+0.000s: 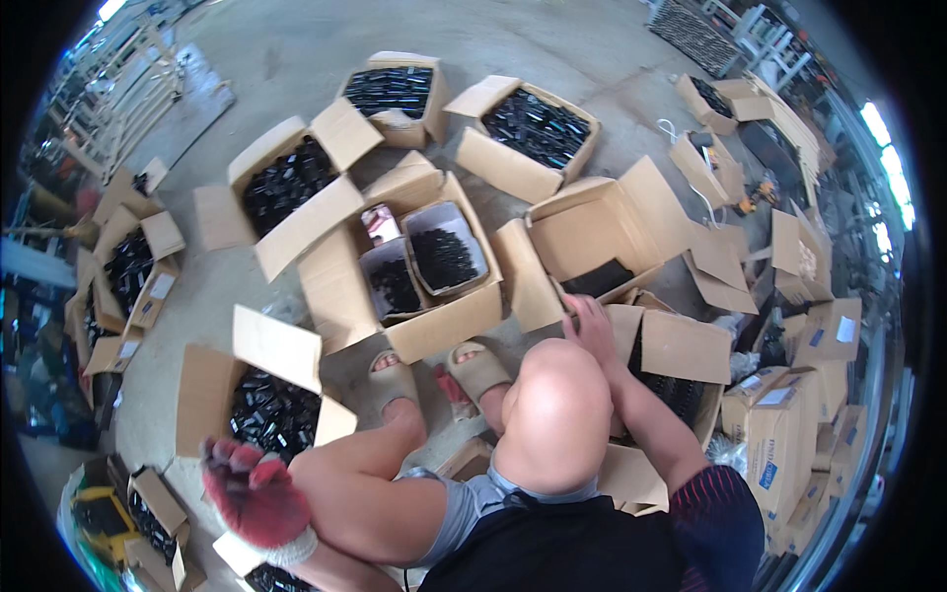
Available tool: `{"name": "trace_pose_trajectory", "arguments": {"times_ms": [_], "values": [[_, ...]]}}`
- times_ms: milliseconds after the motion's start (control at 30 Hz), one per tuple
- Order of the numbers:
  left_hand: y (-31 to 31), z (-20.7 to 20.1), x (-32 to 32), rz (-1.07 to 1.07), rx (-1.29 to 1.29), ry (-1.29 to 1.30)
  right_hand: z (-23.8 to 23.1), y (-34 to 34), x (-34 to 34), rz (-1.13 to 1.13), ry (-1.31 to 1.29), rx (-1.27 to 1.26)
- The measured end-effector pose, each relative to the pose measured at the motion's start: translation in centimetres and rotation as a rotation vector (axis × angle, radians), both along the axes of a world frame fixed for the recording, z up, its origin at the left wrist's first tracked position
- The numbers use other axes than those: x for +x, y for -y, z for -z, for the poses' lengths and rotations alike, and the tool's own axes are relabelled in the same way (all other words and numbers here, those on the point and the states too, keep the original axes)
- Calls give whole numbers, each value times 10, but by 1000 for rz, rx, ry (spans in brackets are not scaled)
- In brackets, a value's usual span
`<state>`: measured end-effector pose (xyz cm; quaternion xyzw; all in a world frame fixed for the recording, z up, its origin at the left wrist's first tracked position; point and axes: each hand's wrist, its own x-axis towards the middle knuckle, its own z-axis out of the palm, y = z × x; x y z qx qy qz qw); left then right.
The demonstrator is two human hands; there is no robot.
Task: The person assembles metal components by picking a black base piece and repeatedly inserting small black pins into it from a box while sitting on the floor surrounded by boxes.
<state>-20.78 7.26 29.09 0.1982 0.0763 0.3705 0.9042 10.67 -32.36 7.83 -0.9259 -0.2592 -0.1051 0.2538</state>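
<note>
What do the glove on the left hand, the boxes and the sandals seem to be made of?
Glove: knitted fabric, red with a white cuff; the weave looks coarse.
Boxes: brown corrugated cardboard, matte, with folded flaps.
Sandals: probably moulded foam or rubber, beige, smooth and thick.

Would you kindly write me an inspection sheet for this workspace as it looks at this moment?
Surface: bare concrete floor, dusty, person seated low.
Job's things: open cardboard box of small black parts by the left hand; open box of black parts under the right hand.
Clutter: many more open boxes of black parts, such as the centre box holding two inner trays; stacked closed cartons at right.
Hands: left hand in a red knit glove, over its box, grip unclear; right hand bare, on a box flap.
Cables: white cord near far boxes.
Surroundings: metal racks at upper left.
</note>
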Motion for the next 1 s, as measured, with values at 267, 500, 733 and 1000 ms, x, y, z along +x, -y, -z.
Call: {"name": "trace_pose_trajectory", "arguments": {"times_ms": [267, 500, 733, 1000], "values": [[-9, 3, 5, -9, 111, -88, 69, 67, 202, 398, -621, -635], [-10, 15, 30, -58, 139, -234, 67, 117, 239, 566, -855, -783], [-15, 13, 24, -146, 202, -336, 96, 66, 243, 342, -1060, -738], [-15, 37, 36, -131, 151, -414, 104, 66, 200, 196, -873, -836]]}}
